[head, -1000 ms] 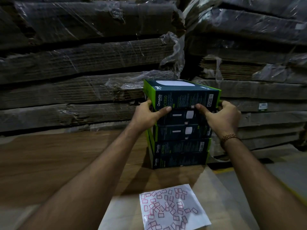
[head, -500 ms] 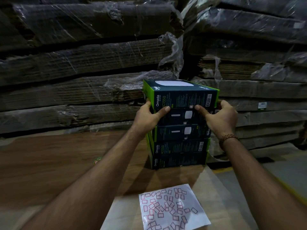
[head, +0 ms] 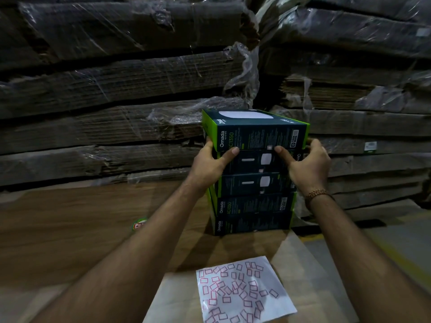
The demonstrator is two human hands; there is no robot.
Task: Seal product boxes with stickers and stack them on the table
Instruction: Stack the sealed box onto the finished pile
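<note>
A stack of several dark product boxes point(head: 253, 206) with green edges stands on the brown table point(head: 70, 229). The top box point(head: 256, 131) lies slightly askew on the stack. My left hand point(head: 210, 164) grips its left lower edge, thumb along the front. My right hand point(head: 305, 164) grips its right lower edge, thumb on the front and fingers round the side. A white sheet of red-bordered stickers point(head: 240, 290) lies near me on a cardboard sheet.
Plastic-wrapped bundles of flattened cardboard point(head: 116, 89) form a wall behind the table and to the right point(head: 361, 89). A round green and red label point(head: 139, 223) lies on the table left of the stack. Grey floor point(head: 401, 248) shows at the right.
Both hands stay on the top box, which sits a little lower on the stack than before. Nothing else has moved.
</note>
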